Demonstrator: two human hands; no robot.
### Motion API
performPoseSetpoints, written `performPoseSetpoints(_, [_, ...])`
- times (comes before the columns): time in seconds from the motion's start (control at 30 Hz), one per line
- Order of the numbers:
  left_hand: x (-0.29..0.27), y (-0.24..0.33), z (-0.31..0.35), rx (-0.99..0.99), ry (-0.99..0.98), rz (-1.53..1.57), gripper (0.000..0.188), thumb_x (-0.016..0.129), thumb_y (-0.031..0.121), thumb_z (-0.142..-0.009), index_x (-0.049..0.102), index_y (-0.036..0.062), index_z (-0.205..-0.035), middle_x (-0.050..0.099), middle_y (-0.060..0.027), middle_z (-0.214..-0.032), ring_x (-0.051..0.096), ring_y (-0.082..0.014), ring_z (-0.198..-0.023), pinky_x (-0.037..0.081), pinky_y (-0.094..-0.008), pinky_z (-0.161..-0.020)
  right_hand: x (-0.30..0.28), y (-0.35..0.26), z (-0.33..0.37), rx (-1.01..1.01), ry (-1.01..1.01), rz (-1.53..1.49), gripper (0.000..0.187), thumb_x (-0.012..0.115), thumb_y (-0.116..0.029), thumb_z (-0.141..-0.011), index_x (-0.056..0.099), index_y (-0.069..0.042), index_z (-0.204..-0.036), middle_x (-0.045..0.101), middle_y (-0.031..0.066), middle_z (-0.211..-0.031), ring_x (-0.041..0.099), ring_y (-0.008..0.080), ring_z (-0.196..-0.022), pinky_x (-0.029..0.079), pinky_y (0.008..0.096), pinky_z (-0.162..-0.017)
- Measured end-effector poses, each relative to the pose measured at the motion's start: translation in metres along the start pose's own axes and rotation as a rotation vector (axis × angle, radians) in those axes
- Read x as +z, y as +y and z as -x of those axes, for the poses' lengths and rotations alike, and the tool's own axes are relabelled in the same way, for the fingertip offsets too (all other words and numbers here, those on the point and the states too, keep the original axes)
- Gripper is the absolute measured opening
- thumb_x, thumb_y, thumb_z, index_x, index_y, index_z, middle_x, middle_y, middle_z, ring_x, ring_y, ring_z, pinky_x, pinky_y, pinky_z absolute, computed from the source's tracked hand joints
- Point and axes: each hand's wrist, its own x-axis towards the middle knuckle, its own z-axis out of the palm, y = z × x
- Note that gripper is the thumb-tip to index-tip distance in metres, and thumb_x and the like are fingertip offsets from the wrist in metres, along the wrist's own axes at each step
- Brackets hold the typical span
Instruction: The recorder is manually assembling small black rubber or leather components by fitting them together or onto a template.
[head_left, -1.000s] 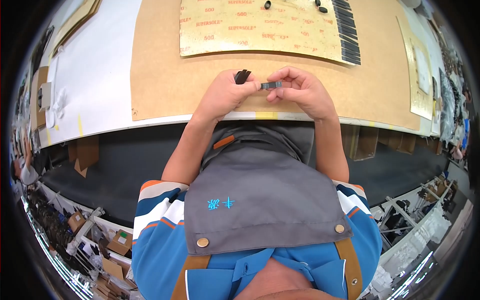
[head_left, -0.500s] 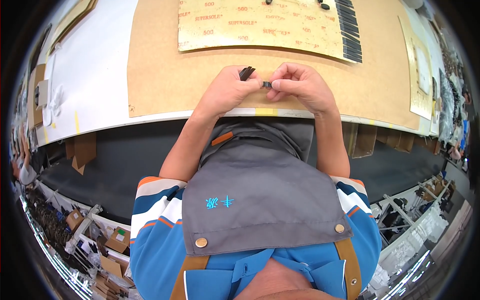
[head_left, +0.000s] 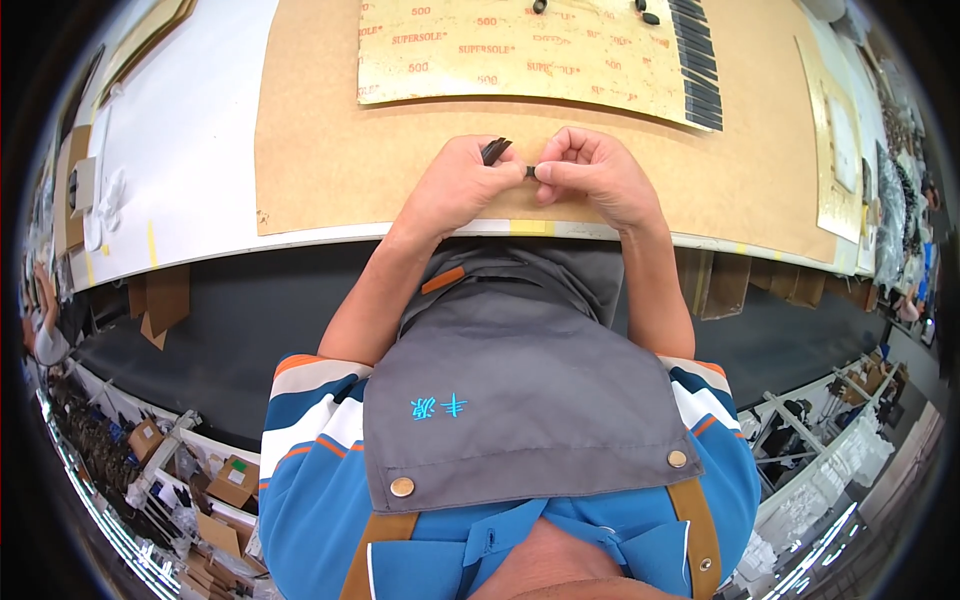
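My left hand [head_left: 457, 188] is closed around several black strips [head_left: 494, 151], whose ends stick out above the thumb. Between the two hands a small dark piece [head_left: 531, 172] shows at the fingertips. My right hand [head_left: 602, 182] pinches it from the other side, thumb against forefinger. Whether this piece belongs to one of the strips is hidden by the fingers. Both hands are over the brown sheet [head_left: 330, 170], close to the table's near edge.
Beyond my hands lies a yellowish printed board [head_left: 450, 75]. Short black strips [head_left: 700, 75] line its right edge, and small black rounded pieces [head_left: 650, 18] rest on top. Another yellowish board [head_left: 828, 150] lies at the far right. A cardboard piece [head_left: 72, 190] is at the left.
My right hand has shifted slightly left toward my left hand. Less of the small dark piece shows between the fingertips. The left hand keeps its grip on the strips.
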Motion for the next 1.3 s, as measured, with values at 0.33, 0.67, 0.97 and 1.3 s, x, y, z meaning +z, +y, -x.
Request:
performPoseSetpoints(0.33, [0.0,-0.004,-0.002,0.044,-0.002,-0.016,0.012,0.061,0.018,-0.08,0.06,0.0073,-0.074,0.045,0.0076,-0.058,0.036,-0.0016,-0.049,0.027,-0.0206,-0.043,0.001,0.0,0.0,0.002,0.003,-0.001,0.011,0.066,-0.007,-0.081,0.056,-0.004,-0.082,0.063,0.0041,-0.07,0.06,0.0088,-0.063,0.048,0.0203,-0.062])
performPoseSetpoints(0.67, [0.001,0.0,0.0,0.008,-0.007,-0.023,0.013,0.059,0.014,-0.076,0.057,0.0019,-0.07,0.048,0.004,-0.062,0.04,-0.0042,-0.061,0.035,-0.0232,-0.053,-0.001,0.005,-0.004,-0.007,0.001,0.026,0.011,0.065,-0.006,-0.081,0.054,-0.004,-0.08,0.061,0.0035,-0.069,0.059,0.0088,-0.061,0.048,0.0213,-0.061])
performPoseSetpoints(0.97, [-0.003,-0.014,-0.002,0.102,-0.066,-0.015,0.01,0.059,0.014,-0.081,0.058,0.0066,-0.075,0.042,0.009,-0.06,0.034,-0.0005,-0.053,0.026,-0.0198,-0.046,0.001,0.001,-0.002,0.043,-0.128,0.111,0.013,0.059,-0.013,-0.086,0.056,-0.001,-0.082,0.056,0.0019,-0.066,0.054,0.007,-0.054,0.045,0.0209,-0.05])
performPoseSetpoints(1.3, [-0.007,-0.013,0.001,0.297,-0.041,-0.079,0.016,0.062,0.004,-0.08,0.061,0.002,-0.096,0.029,0.0099,-0.063,0.028,-0.0005,-0.057,0.025,-0.0182,-0.051,0.011,0.0,0.002,-0.001,-0.053,0.223,0.027,0.052,-0.023,-0.09,0.059,-0.001,-0.076,0.052,-0.0002,-0.061,0.045,0.0052,-0.044,0.038,0.0208,-0.039])
